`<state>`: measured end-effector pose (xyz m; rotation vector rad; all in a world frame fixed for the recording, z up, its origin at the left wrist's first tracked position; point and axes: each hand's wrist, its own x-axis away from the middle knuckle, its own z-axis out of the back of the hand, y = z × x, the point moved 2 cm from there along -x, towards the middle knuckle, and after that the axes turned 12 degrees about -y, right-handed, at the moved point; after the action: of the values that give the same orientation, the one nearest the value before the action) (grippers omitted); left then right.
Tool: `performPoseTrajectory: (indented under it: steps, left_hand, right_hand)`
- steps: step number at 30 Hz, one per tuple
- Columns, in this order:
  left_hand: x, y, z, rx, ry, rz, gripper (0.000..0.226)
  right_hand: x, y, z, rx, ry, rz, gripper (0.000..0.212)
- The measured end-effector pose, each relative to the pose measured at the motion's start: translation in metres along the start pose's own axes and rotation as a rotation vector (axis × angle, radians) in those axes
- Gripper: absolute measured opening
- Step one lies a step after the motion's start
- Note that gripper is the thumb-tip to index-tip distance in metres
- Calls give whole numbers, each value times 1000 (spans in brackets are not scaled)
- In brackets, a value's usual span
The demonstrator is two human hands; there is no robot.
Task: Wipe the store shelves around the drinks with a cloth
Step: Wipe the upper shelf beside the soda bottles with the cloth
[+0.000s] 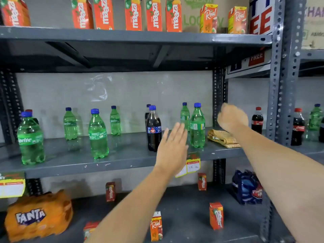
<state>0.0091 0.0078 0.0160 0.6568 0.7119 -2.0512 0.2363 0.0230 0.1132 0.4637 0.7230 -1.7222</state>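
Note:
A folded yellow-tan cloth [221, 138] lies on the grey middle shelf [105, 165], to the right of the bottles. My right hand [231, 118] hovers just above the cloth with its fingers curled, holding nothing that I can see. My left hand [172, 146] is flat with fingers extended, in front of a dark cola bottle [153, 130] and a green Sprite bottle [197, 127]. Several more green Sprite bottles [98, 135] stand spread along the shelf to the left.
Orange juice cartons [133, 14] line the top shelf. On the bottom shelf sit a Fanta pack [38, 216], small juice cartons [216, 215] and a blue bottle pack [247, 186]. Cola bottles [297, 127] stand beyond the perforated upright [280, 85] on the right. Price tags [192, 163] hang off the shelf edge.

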Motion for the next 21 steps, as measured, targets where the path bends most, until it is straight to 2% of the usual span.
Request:
performPoseTrajectory:
  steps: [1, 3, 5, 7, 10, 14, 18, 19, 21]
  left_hand:
    - [5, 5, -9, -26, -54, -3, 45]
    - [12, 9, -24, 22, -45, -14, 27]
    - [18, 11, -29, 61, 5, -17, 8]
    - [15, 9, -29, 91, 67, -17, 17]
    - [17, 8, -30, 117, 100, -19, 11]
    - [22, 6, -36, 153, 120, -15, 15]
    - [21, 7, -37, 158, 180, -26, 4]
    - [22, 7, -38, 135, 199, -25, 10]
    - [35, 5, -44, 61, 162, -38, 37]
  right_hand:
    - [1, 11, -12, 40, -193, -65, 17]
    - [6, 23, -33, 71, -490, -102, 19]
    - [9, 28, -51, 100, -635, -110, 33]
    - [6, 26, -55, 119, -635, -105, 43]
    - [0, 17, -50, 223, -680, -91, 50]
    - [0, 13, -46, 403, -701, -45, 35]
    - [15, 12, -32, 602, -659, 8, 27]
    - [25, 15, -28, 612, -614, 7, 26]
    - [56, 28, -19, 545, -507, -24, 25]
